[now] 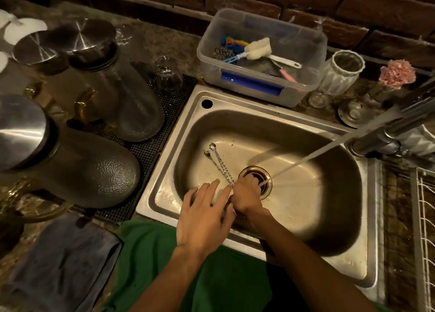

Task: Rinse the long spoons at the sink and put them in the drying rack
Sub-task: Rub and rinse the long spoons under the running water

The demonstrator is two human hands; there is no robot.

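Head view: right hand (246, 197) fisted around near ends of two long twisted-steel spoons (220, 163), bowls pointing far-left across steel sink (329, 217), likely bundled for the water stream (329, 150); left hand (204, 215) open, empty

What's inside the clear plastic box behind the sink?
In the box: a sponge brush, steel scrubber, a colourful cloth and pink handle. Whatever lies beneath them is hidden.

A kitchen or bar washing-up corner is showing here: water is running into a stainless steel sink (348, 260), a clear plastic tub (303, 53) is holding scrubbing brushes, and glass pitchers (131, 104) are draining (upside down) beneath a brick wall (376, 10).
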